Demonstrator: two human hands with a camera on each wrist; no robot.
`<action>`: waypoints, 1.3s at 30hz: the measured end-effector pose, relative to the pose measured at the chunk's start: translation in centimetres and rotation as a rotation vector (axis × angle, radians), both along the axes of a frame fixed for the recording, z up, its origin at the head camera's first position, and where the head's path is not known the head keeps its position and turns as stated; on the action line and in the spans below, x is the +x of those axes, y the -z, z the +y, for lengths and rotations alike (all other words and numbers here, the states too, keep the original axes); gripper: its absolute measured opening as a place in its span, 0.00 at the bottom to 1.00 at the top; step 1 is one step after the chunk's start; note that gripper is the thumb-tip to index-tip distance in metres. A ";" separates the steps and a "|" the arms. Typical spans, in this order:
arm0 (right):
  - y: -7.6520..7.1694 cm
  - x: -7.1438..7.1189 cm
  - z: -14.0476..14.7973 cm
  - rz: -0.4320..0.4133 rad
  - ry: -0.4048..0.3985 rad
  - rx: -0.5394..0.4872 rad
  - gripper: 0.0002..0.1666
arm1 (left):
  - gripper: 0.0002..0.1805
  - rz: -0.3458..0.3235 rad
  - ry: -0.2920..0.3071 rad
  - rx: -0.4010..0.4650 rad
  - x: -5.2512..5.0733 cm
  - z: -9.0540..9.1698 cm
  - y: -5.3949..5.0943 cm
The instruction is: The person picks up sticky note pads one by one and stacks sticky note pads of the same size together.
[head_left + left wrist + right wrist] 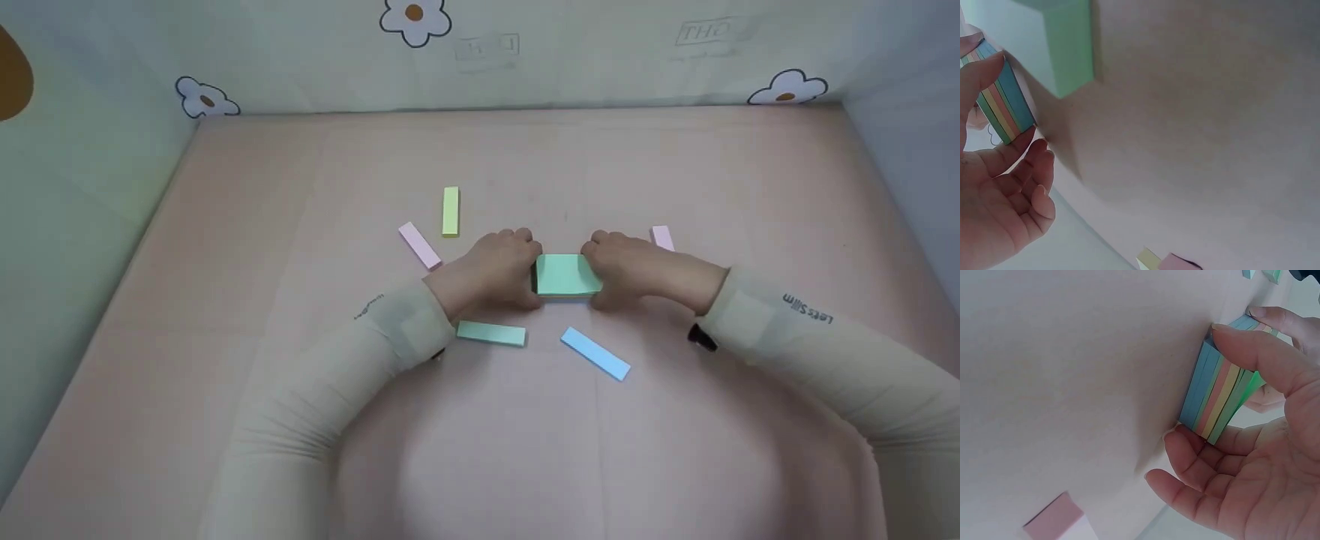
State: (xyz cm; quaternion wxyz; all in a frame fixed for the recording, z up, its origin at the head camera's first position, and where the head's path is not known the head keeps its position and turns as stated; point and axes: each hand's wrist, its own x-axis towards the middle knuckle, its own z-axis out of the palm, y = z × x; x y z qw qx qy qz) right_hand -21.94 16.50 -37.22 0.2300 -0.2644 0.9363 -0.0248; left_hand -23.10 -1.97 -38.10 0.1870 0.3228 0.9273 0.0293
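A layered stack of pastel domino blocks (568, 275) lies between both hands, with a green face on top. Blue, green, pink and yellow layers show along its side in the right wrist view. The left hand (499, 266) grips the left end, thumb on the near side and fingers on the far side. At the opposite end, the right hand (637, 270) holds the stack the same way. Nearer the body are a single green block (491, 334) and a light blue block (596, 354), neither touched by a hand.
Beyond the left hand are a pink block (420, 246) and a yellow block (450, 212). Another pink block (662, 238) is partly hidden behind the right forearm. A pink cloth (480, 450) covers the surface, bordered by pale walls (600, 60) with flower prints.
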 end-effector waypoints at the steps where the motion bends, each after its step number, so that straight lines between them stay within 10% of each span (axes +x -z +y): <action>1: 0.0 0.0 0.0 0.000 0.004 0.000 0.33 | 0.28 -0.003 -0.003 0.001 0.0 0.0 0.0; 11: -0.5 0.7 0.5 -0.048 0.071 -0.040 0.44 | 0.31 -0.010 -0.033 -0.023 0.6 -0.5 -0.4; 19: -2.0 0.9 2.6 -0.069 0.062 -0.024 0.17 | 0.10 -0.099 -0.067 -0.028 1.3 -1.1 -1.5; 39: -1.6 1.2 2.7 -0.137 -0.065 -0.102 0.11 | 0.11 -0.166 -0.064 0.000 1.2 0.0 -1.0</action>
